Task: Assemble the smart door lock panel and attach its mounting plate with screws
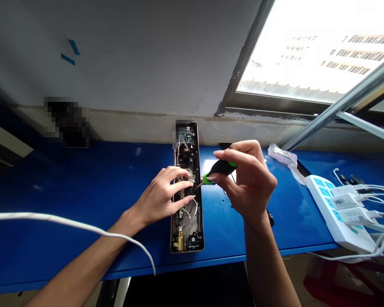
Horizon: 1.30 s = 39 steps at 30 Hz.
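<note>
On the blue table stands a long, narrow, dark device housing (198, 213), open side up, like an electronic door lock panel. Inside it are a blue circuit board (188, 135), thin white wires (196, 207) and a brass-coloured cylinder (179, 242). My left hand (164, 192) lies across the middle of the housing, fingers spread and fingertips touching its inner parts. Pinched between the fingers and thumb of my right hand (251, 179) is a black and green screwdriver (222, 167). Its shaft slants down left into the housing near my left fingertips; the exact contact point is too small to tell.
A white power strip (326, 213) with several plugged adapters and white cables stands at the right. A plastic bag (283, 154) lies near the wall. One white cable (83, 225) crosses above my left forearm. The blue table (67, 183) ends at its front edge.
</note>
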Each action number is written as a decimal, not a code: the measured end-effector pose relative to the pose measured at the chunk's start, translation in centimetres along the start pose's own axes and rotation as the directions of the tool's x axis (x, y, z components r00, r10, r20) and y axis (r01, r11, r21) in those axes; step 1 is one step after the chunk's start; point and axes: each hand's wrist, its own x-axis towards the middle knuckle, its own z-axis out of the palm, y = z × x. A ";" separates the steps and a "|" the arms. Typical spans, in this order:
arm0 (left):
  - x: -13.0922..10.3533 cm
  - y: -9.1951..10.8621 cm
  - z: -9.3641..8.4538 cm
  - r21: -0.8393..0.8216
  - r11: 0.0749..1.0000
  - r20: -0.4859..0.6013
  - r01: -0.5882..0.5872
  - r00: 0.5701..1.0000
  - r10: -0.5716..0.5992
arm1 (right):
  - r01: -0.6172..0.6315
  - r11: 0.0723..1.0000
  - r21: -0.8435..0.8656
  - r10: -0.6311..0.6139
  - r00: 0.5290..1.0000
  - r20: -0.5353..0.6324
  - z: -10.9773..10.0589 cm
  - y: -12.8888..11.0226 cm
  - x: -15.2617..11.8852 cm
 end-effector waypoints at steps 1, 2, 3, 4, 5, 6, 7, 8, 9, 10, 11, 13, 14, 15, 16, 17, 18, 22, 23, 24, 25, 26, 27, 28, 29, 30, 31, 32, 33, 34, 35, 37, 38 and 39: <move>0.0 0.0 0.0 -0.001 1.000 0.001 -0.001 1.000 0.001 | -0.011 1.000 0.005 0.010 1.000 0.021 0.0 -0.1 0.0; 0.0 0.0 0.0 -0.002 1.000 0.002 -0.001 1.000 0.001 | -0.030 0.999 0.032 0.029 0.998 0.056 0.0 -0.3 -0.1; 0.0 0.0 0.0 -0.002 1.000 0.003 -0.001 1.000 0.001 | -0.049 0.996 0.073 0.041 0.994 0.098 0.0 -0.4 -0.1; 0.0 0.0 0.0 -0.002 1.000 0.003 0.000 1.000 0.000 | -0.066 0.991 0.115 0.050 0.989 0.137 0.0 -0.5 -0.2; 0.0 0.0 0.0 0.000 1.000 0.002 0.000 1.000 0.000 | -0.079 0.986 0.148 0.054 0.985 0.162 0.1 -0.5 -0.3; 0.0 0.0 0.0 0.002 1.000 0.000 0.000 1.000 0.000 | -0.081 0.982 0.168 0.052 0.984 0.169 0.1 -0.5 -0.3; 0.0 0.0 0.0 0.005 1.000 -0.003 -0.001 1.000 0.001 | -0.077 0.982 0.171 0.050 0.986 0.158 0.1 -0.4 -0.4; 0.0 0.0 0.0 0.006 1.000 -0.005 -0.004 1.000 0.004 | -0.067 0.985 0.160 0.046 0.990 0.133 0.2 -0.3 -0.4; 0.0 0.0 0.0 0.008 1.000 -0.008 -0.007 1.000 0.008 | -0.052 0.990 0.133 0.039 0.994 0.099 0.2 -0.1 -0.4; 0.0 0.0 0.0 0.009 1.000 -0.010 -0.011 1.000 0.011 | -0.032 0.995 0.098 0.026 0.998 0.063 0.2 0.0 -0.3; 0.0 0.0 0.0 0.010 1.000 -0.013 -0.016 1.000 0.016 | -0.006 0.998 0.060 0.004 0.999 0.032 0.2 0.1 -0.3; 0.0 0.0 0.0 0.013 1.000 -0.021 -0.025 0.999 0.025 | 0.024 1.000 0.003 -0.024 1.000 0.020 0.2 0.2 -0.2; 0.1 0.0 0.0 0.013 1.000 -0.024 -0.028 0.999 0.028 | 0.021 1.000 -0.001 -0.021 0.999 0.042 0.2 0.2 -0.2; 0.1 0.1 0.0 0.012 1.000 -0.025 -0.029 0.999 0.029 | 0.005 1.000 0.012 -0.006 0.997 0.078 0.2 0.1 -0.3; 0.1 0.1 0.0 0.010 0.999 -0.025 -0.030 0.999 0.031 | -0.010 0.999 0.038 0.006 0.993 0.120 0.1 0.0 -0.3; 0.1 0.1 0.0 0.009 1.000 -0.023 -0.030 0.999 0.030 | -0.021 0.998 0.065 0.010 0.987 0.158 0.1 -0.2 -0.3; 0.1 0.1 0.0 0.008 1.000 -0.018 -0.028 0.999 0.028 | -0.021 0.996 0.089 0.004 0.983 0.182 0.1 -0.3 -0.4; 0.0 0.1 0.1 0.006 1.000 -0.014 -0.021 1.000 0.021 | 0.058 0.995 0.075 -0.067 0.990 0.124 0.2 -0.5 -0.5; 0.0 0.1 0.1 0.005 1.000 -0.020 -0.024 1.000 0.024 | 0.060 0.997 0.058 -0.065 0.992 0.106 0.2 -0.4 -0.6; 0.0 0.2 0.1 0.004 1.000 -0.028 -0.031 0.999 0.031 | 0.053 0.997 0.047 -0.058 0.993 0.102 0.2 -0.3 -0.7; 0.0 0.2 0.1 0.002 0.999 -0.035 -0.039 0.999 0.039 | 0.038 0.998 0.046 -0.043 0.993 0.112 0.2 -0.1 -0.9; 0.1 0.3 0.2 0.002 0.999 -0.040 -0.048 0.998 0.048 | 0.015 0.999 0.049 -0.021 0.991 0.133 0.2 0.0 -1.0; 0.2 0.5 0.2 0.003 0.998 -0.045 -0.058 0.997 0.058 | -0.007 0.999 0.048 0.000 0.988 0.153 0.1 0.2 -1.2; 0.4 0.6 0.2 0.006 0.998 -0.045 -0.067 0.997 0.067 | -0.021 0.999 0.039 0.015 0.988 0.155 -0.1 0.3 -1.4; 0.6 0.8 0.3 0.013 0.997 -0.040 -0.078 0.996 0.078 | -0.028 0.999 0.022 0.025 0.991 0.133 -0.4 0.4 -1.5; 0.9 1.0 0.3 0.023 0.996 -0.029 -0.090 0.995 0.091 | -0.028 1.000 0.001 0.028 0.995 0.091 -0.9 0.4 -1.6; 1.2 1.2 0.4 0.034 0.994 -0.014 -0.103 0.994 0.104 | -0.021 0.999 -0.025 0.022 0.999 0.043 -1.5 0.4 -1.6; 1.5 1.4 0.6 0.044 0.992 0.004 -0.118 0.993 0.118 | -0.008 0.999 -0.054 0.008 1.000 0.002 -2.1 0.3 -1.6; 1.9 1.7 0.7 0.053 0.990 0.022 -0.134 0.991 0.133 | 0.004 0.996 -0.085 -0.006 1.000 -0.025 -2.9 0.3 -1.6; 2.3 1.9 0.9 0.060 0.987 0.042 -0.147 0.989 0.145 | 0.009 0.993 -0.119 -0.013 1.000 -0.026 -3.7 0.3 -1.6; 2.7 2.2 1.2 0.067 0.985 0.062 -0.161 0.986 0.157 | 0.009 0.987 -0.158 -0.010 1.000 -0.004 -4.5 0.4 -1.7; 3.4 2.8 1.8 0.081 0.978 0.112 -0.191 0.977 0.182 | -0.012 0.970 -0.242 0.029 0.997 0.068 -5.9 0.6 -2.1; 3.8 3.1 2.2 0.087 0.974 0.141 -0.208 0.971 0.194 | -0.024 0.960 -0.280 0.054 0.993 0.100 -6.4 0.8 -2.4; 4.1 3.5 2.6 0.093 0.970 0.170 -0.224 0.964 0.206 | -0.035 0.950 -0.310 0.077 0.990 0.122 -6.9 1.0 -2.7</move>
